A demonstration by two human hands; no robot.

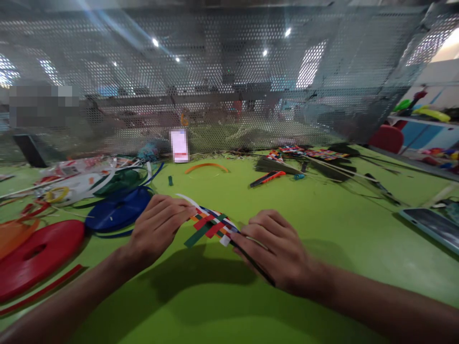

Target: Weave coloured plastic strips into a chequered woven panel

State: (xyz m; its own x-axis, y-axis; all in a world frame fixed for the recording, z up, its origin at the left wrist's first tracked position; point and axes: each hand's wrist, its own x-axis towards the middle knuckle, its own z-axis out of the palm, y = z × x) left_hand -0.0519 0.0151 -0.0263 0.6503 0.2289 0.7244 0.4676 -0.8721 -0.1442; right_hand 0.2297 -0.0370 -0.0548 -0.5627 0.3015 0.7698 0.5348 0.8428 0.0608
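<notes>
Between my two hands is a small woven piece of flat strips in red, green, blue, white and orange, held above the table. My left hand pinches its left end, close to a white strip that sticks up. My right hand grips the right end, with fingers closed on it. A dark thin strip runs from the piece down under my right hand. Loose ends of green, red and white strips hang off the near edge of the weave. My fingertips partly cover both ends.
Strip rolls in blue, red and orange lie at left. A red-and-black utility knife rests beyond my hands. At right are dark leaf-like strips and a phone. A perforated metal screen borders the green table.
</notes>
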